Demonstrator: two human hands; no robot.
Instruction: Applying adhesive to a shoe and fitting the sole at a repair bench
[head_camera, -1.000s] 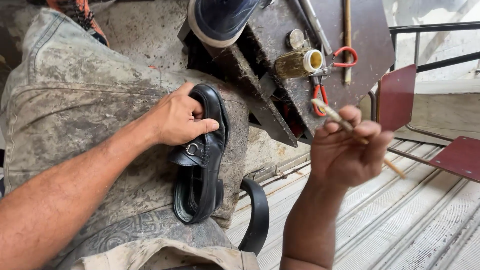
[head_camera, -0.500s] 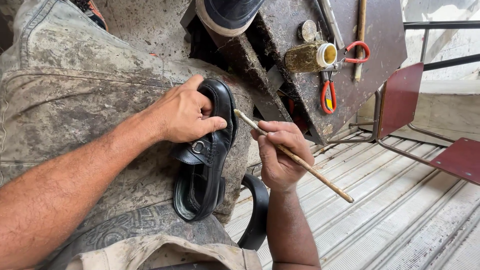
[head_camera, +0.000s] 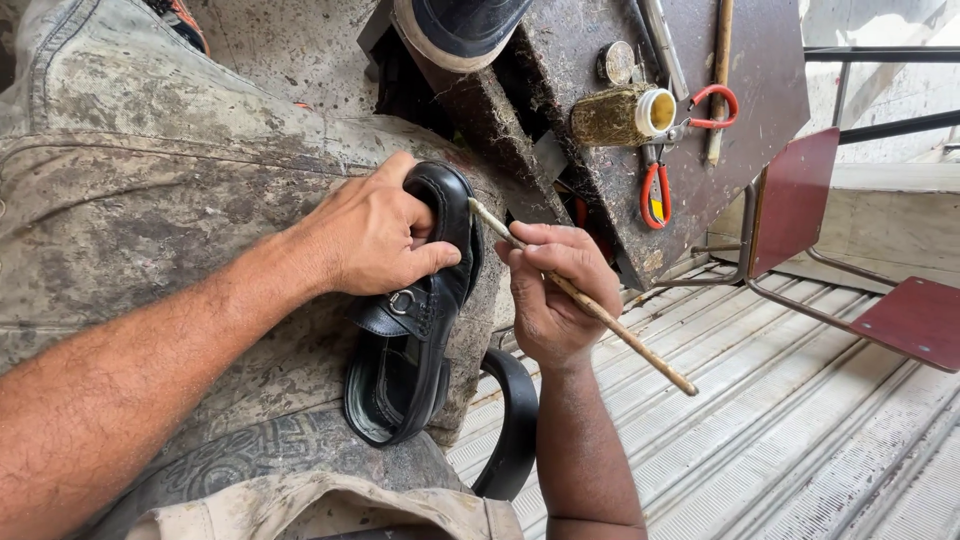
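Note:
A black leather shoe (head_camera: 415, 330) with a metal buckle lies on its side across my lap, toe pointing away. My left hand (head_camera: 375, 235) grips the toe end, thumb over the upper. My right hand (head_camera: 555, 290) holds a thin wooden stick brush (head_camera: 620, 335) like a pen. Its glue-coated tip touches the edge of the shoe's toe near the sole.
A stained work board (head_camera: 690, 130) ahead carries a glue-caked jar (head_camera: 622, 115), red-handled scissors (head_camera: 665, 170) and long tools. Another shoe (head_camera: 455, 30) rests at the top. A black curved strap (head_camera: 510, 420) hangs by my knee. A dark red metal chair (head_camera: 830, 260) stands on corrugated sheeting at right.
My right hand came down from near the board to the shoe, bringing the stick's tip against the toe edge. My left hand kept its grip on the shoe.

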